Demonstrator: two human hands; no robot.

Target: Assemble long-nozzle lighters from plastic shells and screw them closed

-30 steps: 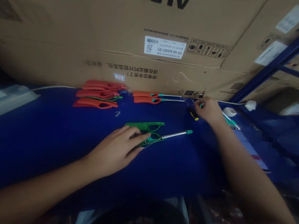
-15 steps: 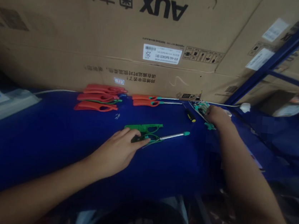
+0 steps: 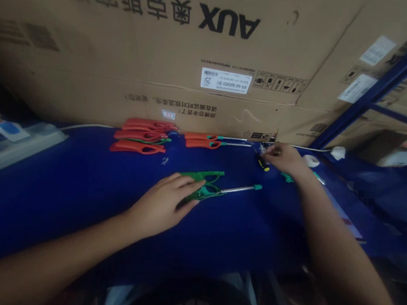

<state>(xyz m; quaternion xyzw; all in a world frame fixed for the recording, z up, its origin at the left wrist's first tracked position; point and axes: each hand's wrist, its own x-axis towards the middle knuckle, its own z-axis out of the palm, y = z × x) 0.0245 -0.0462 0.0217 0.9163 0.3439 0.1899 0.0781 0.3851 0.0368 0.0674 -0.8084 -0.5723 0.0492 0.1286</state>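
Observation:
My left hand is closed around the handle end of an opened green gas lighter, which lies on the blue table. Its metal tube with a teal tip points right. Just behind it lies a separate green lighter shell half, partly under my fingers. At the back right, my right hand has its fingers pinched together over small parts, next to a screwdriver with a black and yellow handle. What the fingertips hold is too small and blurred to tell. Teal trigger pieces lie below the wrist.
Several red lighter shells lie stacked at the back left, with tiny pins near them. Two orange lighters with metal tubes lie beside. A large cardboard box walls the back; a blue metal post slants at right.
My right hand has moved left from the teal parts to beside the screwdriver. My left hand stays at the green lighter, its fingers shifted over the handle. The view has shifted slightly.

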